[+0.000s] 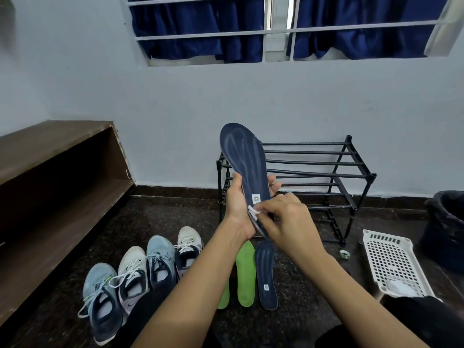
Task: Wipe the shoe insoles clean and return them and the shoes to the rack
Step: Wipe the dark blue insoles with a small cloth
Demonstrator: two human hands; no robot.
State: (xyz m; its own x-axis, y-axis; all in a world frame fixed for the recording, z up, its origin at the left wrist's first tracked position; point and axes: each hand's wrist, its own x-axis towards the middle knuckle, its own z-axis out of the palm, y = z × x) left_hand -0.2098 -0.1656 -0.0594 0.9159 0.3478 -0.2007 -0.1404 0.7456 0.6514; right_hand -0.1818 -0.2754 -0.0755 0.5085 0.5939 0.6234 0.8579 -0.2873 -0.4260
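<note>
A: Hands first. What do we have?
B: Our left hand (pixel 237 209) is curled round the lower half of the long navy foam insole (pixel 242 156). We hold it upright, toe end up, in front of the black metal-bar shoe rack (pixel 313 172). Our right hand (pixel 283 217) pinches a small white wipe (pixel 253 212) against the insole's heel, just below its white label.
A: Other insoles?
B: On the dark speckled floor (pixel 313 297) under our hands. A second navy insole (pixel 266 275) lies just beside a bright green insole (pixel 246 272). The other green insole (pixel 223 295) is partly hidden by our left forearm.
A: Shoes?
B: A row on the floor left of the insoles: two light blue sneakers (pixel 100 292) and two white sneakers (pixel 187 243), alternating.
A: Right side?
B: A white perforated plastic basket (pixel 391 257) on the floor near the rack, something white and crumpled in its near end. A black lined bin (pixel 447 222) beyond it.
</note>
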